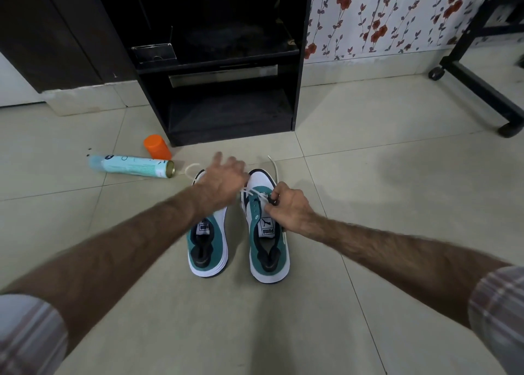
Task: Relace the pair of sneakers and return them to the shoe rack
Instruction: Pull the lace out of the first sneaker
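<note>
The right sneaker point(268, 227) stands on the tiled floor point(368, 190) beside the left sneaker point(208, 241), toes toward the black shoe rack point(226, 102), which stands a little way beyond them. A white lace point(256, 193) crosses only the lowest eyelets of the right sneaker, with one free end point(273, 164) trailing past the toe. The right hand point(286, 207) pinches the lace at an eyelet, fingers curled around it. The left hand point(224, 181) hovers over the toe of the left sneaker, blurred, fingers spread and holding nothing that I can make out. A second loose lace point(192, 168) lies by the left sneaker's toe, so that shoe looks unlaced. By this reckoning the lacing has barely begun: most of one shoe, all of the other, and the return to the rack remain. A spray can point(131, 166) and an orange cap point(157, 146) lie on the floor to the left.
</note>
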